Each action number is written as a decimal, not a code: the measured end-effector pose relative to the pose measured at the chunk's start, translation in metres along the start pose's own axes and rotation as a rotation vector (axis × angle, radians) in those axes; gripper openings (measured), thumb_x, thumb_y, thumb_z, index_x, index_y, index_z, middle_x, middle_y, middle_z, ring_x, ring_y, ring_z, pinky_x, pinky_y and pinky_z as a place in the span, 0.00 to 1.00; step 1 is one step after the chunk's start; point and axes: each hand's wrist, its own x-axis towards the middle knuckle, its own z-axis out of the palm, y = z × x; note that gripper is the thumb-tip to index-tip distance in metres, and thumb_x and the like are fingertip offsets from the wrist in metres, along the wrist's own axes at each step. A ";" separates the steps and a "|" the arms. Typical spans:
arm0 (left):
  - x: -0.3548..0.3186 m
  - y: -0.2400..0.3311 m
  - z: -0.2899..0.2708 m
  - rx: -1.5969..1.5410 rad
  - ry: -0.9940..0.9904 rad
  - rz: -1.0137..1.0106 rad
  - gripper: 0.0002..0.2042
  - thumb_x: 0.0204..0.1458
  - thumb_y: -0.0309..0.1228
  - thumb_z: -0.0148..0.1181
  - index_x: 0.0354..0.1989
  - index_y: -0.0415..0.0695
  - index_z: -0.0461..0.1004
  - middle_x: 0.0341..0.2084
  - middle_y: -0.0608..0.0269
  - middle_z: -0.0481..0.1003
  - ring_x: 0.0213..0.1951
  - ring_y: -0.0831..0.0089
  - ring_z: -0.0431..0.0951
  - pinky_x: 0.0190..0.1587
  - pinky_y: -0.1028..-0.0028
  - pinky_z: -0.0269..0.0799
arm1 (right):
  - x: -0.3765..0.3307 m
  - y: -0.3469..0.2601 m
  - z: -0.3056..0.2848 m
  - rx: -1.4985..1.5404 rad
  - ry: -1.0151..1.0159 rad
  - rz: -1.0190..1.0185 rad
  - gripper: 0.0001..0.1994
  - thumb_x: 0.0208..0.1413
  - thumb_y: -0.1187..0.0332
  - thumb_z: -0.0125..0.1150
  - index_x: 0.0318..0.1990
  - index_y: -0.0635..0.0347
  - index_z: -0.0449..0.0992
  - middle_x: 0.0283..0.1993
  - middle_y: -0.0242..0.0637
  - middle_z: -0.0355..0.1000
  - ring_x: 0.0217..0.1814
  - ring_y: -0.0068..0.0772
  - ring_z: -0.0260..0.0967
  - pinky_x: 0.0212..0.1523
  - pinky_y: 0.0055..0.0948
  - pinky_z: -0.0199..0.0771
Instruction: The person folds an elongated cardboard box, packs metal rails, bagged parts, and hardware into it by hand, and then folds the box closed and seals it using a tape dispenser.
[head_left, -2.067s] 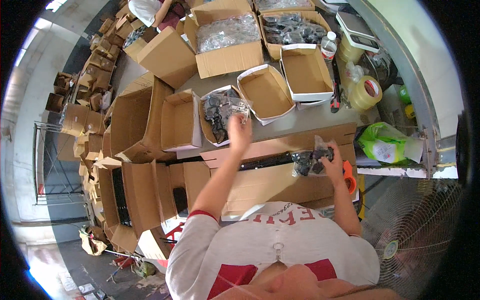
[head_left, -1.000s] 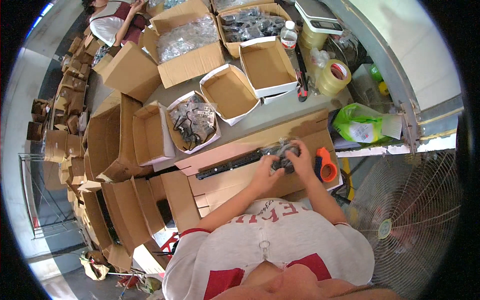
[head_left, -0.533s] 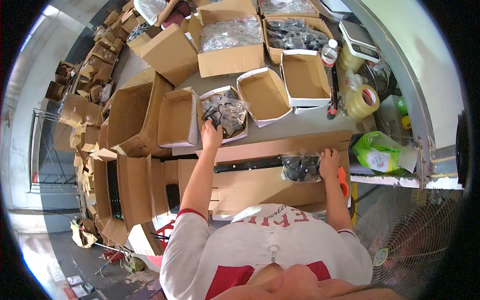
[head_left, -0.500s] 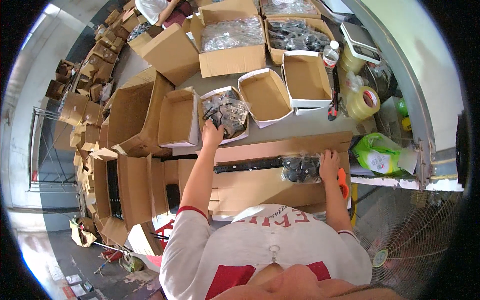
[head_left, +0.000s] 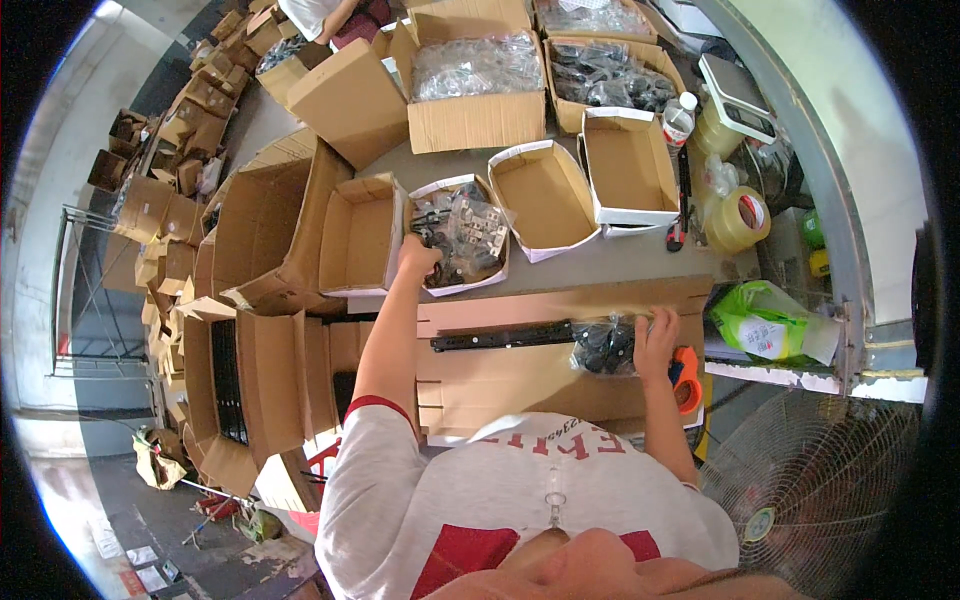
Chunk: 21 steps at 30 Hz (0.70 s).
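Note:
My left hand reaches over the near left rim of a shallow white-edged box. Its fingers are curled among black parts, and what they hold is hidden. A clear bag of small metal pieces lies on top in that box. Nearer to me, a long black rail rests on a brown carton. By the rail's right end sits a clear bag of black round parts. Beside that bag, my right hand has its fingers stretched out and apart, thumb near the bag's edge.
Shallow boxes line the table behind. Larger cartons with bagged parts stand farther back. At right are a red-black cutter, tape rolls, a bottle and an orange tape tool. A fan stands low right.
My view has shifted slightly. My left hand has drawn toward the near left edge of the parts box, and my right hand's fingers have lifted a little beside the bag.

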 end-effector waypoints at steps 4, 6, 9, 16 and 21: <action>-0.016 0.010 -0.007 0.054 0.135 0.064 0.11 0.44 0.29 0.57 0.31 0.32 0.72 0.25 0.48 0.75 0.27 0.62 0.78 0.30 0.65 0.71 | 0.006 -0.034 -0.008 0.199 -0.045 -0.035 0.15 0.58 0.62 0.51 0.46 0.65 0.66 0.49 0.50 0.60 0.53 0.52 0.56 0.56 0.43 0.55; -0.015 -0.001 -0.008 -0.205 0.119 0.138 0.10 0.47 0.29 0.56 0.32 0.33 0.72 0.24 0.53 0.75 0.25 0.65 0.76 0.28 0.66 0.69 | 0.010 -0.049 -0.009 0.255 -0.067 -0.081 0.13 0.58 0.64 0.51 0.43 0.66 0.67 0.46 0.48 0.61 0.50 0.50 0.58 0.54 0.41 0.57; -0.043 0.012 -0.023 -0.546 0.017 0.183 0.08 0.52 0.30 0.54 0.34 0.37 0.72 0.23 0.62 0.72 0.22 0.72 0.72 0.24 0.69 0.66 | 0.008 -0.063 -0.007 0.359 -0.147 -0.142 0.10 0.57 0.67 0.52 0.39 0.66 0.69 0.40 0.44 0.64 0.44 0.45 0.62 0.48 0.36 0.62; -0.188 0.035 0.010 -0.815 -0.560 0.040 0.08 0.55 0.30 0.53 0.41 0.41 0.68 0.23 0.67 0.68 0.24 0.79 0.67 0.25 0.79 0.63 | -0.024 -0.133 0.004 1.244 -0.804 0.303 0.08 0.60 0.65 0.51 0.41 0.59 0.70 0.42 0.31 0.68 0.40 0.23 0.65 0.44 0.25 0.65; -0.232 -0.009 0.108 -0.924 -0.377 0.247 0.11 0.52 0.23 0.56 0.44 0.37 0.67 0.29 0.67 0.69 0.31 0.76 0.70 0.34 0.78 0.68 | -0.051 -0.170 -0.018 1.319 -1.131 0.693 0.11 0.62 0.61 0.50 0.45 0.57 0.68 0.33 0.25 0.65 0.37 0.19 0.63 0.37 0.25 0.68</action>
